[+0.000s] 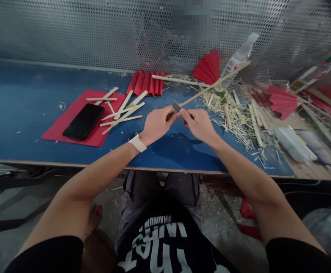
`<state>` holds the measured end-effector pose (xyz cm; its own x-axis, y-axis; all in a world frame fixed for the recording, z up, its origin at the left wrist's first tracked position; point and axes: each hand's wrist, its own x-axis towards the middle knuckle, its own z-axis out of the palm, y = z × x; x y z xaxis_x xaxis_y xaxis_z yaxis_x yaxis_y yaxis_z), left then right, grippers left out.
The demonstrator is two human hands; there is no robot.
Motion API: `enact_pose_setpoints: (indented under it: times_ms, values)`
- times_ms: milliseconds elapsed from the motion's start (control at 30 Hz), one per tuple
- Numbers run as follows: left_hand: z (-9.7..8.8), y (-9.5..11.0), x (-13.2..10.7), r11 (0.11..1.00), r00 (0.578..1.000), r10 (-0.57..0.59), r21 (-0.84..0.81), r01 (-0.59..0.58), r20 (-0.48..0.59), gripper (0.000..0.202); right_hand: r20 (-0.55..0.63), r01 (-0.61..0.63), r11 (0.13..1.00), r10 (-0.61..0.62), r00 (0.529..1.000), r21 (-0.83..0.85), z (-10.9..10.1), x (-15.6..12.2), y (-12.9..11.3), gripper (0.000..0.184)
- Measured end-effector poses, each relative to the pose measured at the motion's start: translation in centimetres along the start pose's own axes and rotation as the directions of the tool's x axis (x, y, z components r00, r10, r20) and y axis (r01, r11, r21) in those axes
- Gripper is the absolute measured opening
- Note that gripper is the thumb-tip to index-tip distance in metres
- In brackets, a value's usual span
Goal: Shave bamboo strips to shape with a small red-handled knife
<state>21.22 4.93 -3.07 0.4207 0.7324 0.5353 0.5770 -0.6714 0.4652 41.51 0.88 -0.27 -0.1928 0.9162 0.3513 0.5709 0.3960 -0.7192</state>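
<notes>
My left hand (159, 122), with a pale watch band on its wrist, is closed in a pinch at the near end of a long, thin bamboo strip (202, 92). My right hand (197, 123) is also closed, its thumb and finger against a small grey metal blade (177, 106). The blade lies across the strip between the fingertips of both hands, just above the blue table. From there the strip slants up to the right, past a red pleated paper fan (209, 67). My fingers hide part of the blade and the strip's near end.
Left of my hands, a black phone (83, 121) and several short bamboo sticks (125, 112) lie on or beside red paper (50, 131). Shavings (239, 121) heap at the right, near a plastic bottle (240, 55) and a clear case (294, 144). A perforated metal panel (97, 38) stands behind.
</notes>
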Motion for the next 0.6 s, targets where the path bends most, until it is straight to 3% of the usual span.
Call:
enact_pose_setpoints:
  times_ms: [200,433,600]
  values:
    - [0.0,-0.1,0.1,1.000,1.000,0.007,-0.002,-0.006,0.023,0.035,0.070,0.004,1.000,-0.003,0.998,-0.017,-0.7,0.2,0.3,0.073]
    - [0.0,0.1,-0.3,1.000,1.000,0.010,0.021,-0.010,-0.025,0.042,-0.008,0.023,0.996,-0.024,1.000,-0.091,-0.3,0.1,0.5,0.071]
    - [0.6,-0.8,-0.4,0.998,0.999,-0.023,0.053,0.025,-0.036,0.051,-0.094,-0.011,0.991,0.023,0.995,0.134,-1.6,0.0,0.0,0.064]
